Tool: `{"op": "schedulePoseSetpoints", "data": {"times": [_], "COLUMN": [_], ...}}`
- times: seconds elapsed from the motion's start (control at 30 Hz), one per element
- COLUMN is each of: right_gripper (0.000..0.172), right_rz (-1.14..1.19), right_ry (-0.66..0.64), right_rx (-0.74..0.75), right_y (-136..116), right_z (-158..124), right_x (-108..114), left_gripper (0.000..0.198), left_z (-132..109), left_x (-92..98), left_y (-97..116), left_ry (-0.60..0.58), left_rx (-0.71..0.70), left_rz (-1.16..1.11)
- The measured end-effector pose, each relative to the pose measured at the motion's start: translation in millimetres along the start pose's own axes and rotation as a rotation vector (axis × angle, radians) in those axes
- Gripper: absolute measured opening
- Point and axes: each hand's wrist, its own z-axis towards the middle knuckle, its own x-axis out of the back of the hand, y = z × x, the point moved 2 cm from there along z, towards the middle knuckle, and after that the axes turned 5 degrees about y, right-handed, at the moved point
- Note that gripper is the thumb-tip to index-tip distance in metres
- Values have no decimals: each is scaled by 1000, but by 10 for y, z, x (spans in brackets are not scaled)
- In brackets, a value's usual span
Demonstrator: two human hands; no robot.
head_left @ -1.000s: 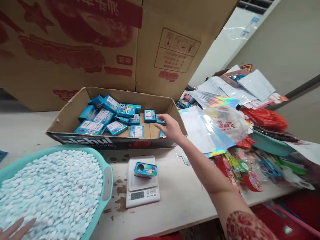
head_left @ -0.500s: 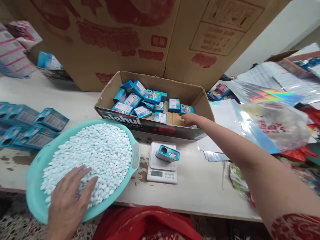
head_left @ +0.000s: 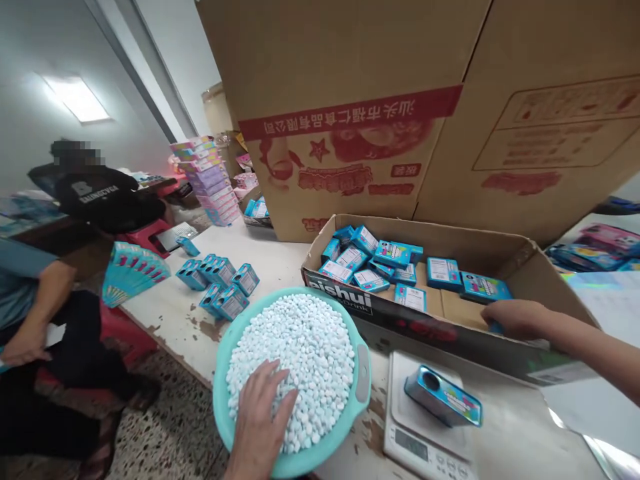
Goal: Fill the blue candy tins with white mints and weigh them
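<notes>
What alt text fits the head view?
A person's left hand rests on white and pale-blue pellets in a round turquoise plastic basin; right hand is inside a brown cardboard tray of blue rectangular boxes. A blue rectangular container lies on a white digital scale.

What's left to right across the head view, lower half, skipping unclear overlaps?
Co-worker's hand → fanned blue printed pieces → grouped blue boxes → teal basin → white scale → right hand.

Before you on the desk (head_left: 283, 261), the basin (head_left: 221, 400) of pellets (head_left: 305, 347) sits left of the scale (head_left: 400, 407), which bears 1 tin (head_left: 445, 400). Behind the scale lies the open carton (head_left: 380, 319) holding packs (head_left: 393, 253); behind that, the big carton (head_left: 350, 73).
</notes>
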Motion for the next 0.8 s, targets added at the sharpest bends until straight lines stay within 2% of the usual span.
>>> {"op": "schedulePoseSetpoints", "data": {"times": [0.1,0.17,0.23,0.3,0.37,0.43,0.53,0.63,0.7,0.8], "right_gripper": [31,29,38,42,47,55,48,50,56,61], "right_rz": [-192,-274,-138,148,329,337,174,118,111,62], "right_ry": [-303,-376,-278,-174,-66,23,-59,-92,-67,-14], "right_rx": [-72,-88,-55,-64,-133,-234,-350,-412,-452,-505], "right_y": [65,81,43,7,48,197,525,812,936,1019], "right_z": [82,79,-16,-248,-609,-1047,-1696,-2174,-2361,-2476], "right_x": [161,389,677,957,1193,1354,1392,1274,1176,1076], "left_gripper": [24,25,27,30,33,37,40,43,44,44], "left_z": [33,62,91,114,128,133,136,147,156,161], "left_x": [34,29,9,-11,-24,-28,-31,-37,-39,-36], "left_y": [59,91,112,127,146,168,195,215,226,235], "left_ry": [44,31,-3,-41,-82,-110,-128,-145,-155,-162], "left_rx": [5,-9,-2,18,31,41,59,57,44,18], "left_rz": [-61,-86,-88,-70,-41,-16,-8,5,19,19]}}
